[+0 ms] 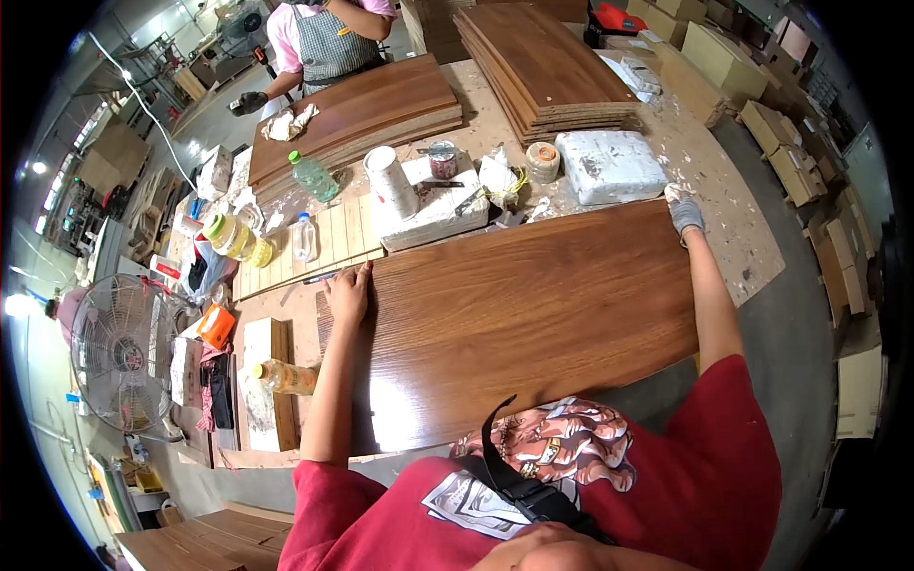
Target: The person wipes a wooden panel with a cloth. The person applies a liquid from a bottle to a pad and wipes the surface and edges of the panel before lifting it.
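Note:
A long brown wood-grain panel [533, 314] lies in front of me across the table, its near edge close to my body. My bare left hand [349, 293] grips its left edge near the far corner, fingers bent over the rim. At the far right corner, my right hand [686, 217] wears a grey glove and is closed on a crumpled white rag [675, 194], which touches the panel's edge. The right fingertips are partly hidden by the rag. A white wrapped block [610, 166] sits just beyond that corner.
Stacked brown panels [547, 67] and another stack [409, 100] stand across the worktable [733, 238]. A white cup [390, 181], green bottle [313, 177] and tape roll [543, 162] stand between. A fan [127, 354] is at left. Another person [328, 48] works opposite.

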